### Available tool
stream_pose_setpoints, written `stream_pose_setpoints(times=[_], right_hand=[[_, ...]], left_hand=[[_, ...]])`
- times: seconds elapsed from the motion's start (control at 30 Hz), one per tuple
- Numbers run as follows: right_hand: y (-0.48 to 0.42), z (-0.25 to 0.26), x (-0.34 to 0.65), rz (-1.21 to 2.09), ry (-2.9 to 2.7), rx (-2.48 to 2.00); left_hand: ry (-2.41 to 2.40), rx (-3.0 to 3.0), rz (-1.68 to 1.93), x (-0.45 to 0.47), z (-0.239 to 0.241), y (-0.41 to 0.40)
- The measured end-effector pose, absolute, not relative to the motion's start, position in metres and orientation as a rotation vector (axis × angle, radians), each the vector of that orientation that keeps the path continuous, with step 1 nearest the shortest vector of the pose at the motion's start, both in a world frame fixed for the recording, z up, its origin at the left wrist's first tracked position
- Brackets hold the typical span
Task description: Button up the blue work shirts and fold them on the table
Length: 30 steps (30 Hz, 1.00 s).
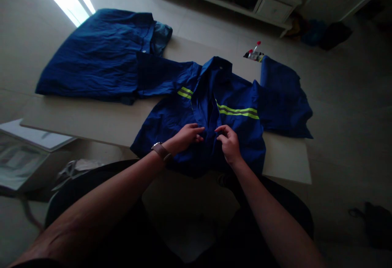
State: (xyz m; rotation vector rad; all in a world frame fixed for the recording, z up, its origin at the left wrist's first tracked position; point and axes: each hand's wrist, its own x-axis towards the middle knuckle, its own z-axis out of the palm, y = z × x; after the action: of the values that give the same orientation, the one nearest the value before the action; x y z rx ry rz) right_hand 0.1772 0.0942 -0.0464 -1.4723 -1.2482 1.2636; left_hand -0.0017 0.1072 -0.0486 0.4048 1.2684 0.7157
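A blue work shirt [241, 133] with yellow-green reflective stripes lies face up on a pale board [92, 121], collar away from me. My left hand [187, 135], with a brown watch on the wrist, pinches the left edge of the shirt's front opening. My right hand [229, 142] pinches the right edge, a few centimetres from the left hand. Both hands meet at the middle of the shirt's front, below the stripes.
A second blue garment [101, 56] lies spread at the board's far left. Small red-capped bottles [254, 52] stand beyond the collar. A white cabinet [272, 7] runs along the far wall. Papers [33, 135] lie at the left, dark items on the floor at right.
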Motion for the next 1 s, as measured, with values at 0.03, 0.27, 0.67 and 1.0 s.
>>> stream_pose_setpoints(times=[0.03, 0.27, 0.67, 1.0], right_hand=[[0.094, -0.046, 0.177, 1.277, -1.229, -1.474], [0.093, -0.054, 0.175, 1.056, -1.245, -1.71], [0.091, -0.058, 0.172, 1.044, -1.26, -1.806], [0.09, -0.061, 0.176, 0.95, -1.31, -1.712]], left_hand=[[1.25, 0.405, 0.744, -0.002, -0.048, 0.107], [1.241, 0.854, 0.861, -0.002, -0.042, 0.103], [1.845, 1.442, 0.925, -0.01, -0.036, 0.097], [1.295, 1.871, 0.553, -0.004, -0.053, 0.103]])
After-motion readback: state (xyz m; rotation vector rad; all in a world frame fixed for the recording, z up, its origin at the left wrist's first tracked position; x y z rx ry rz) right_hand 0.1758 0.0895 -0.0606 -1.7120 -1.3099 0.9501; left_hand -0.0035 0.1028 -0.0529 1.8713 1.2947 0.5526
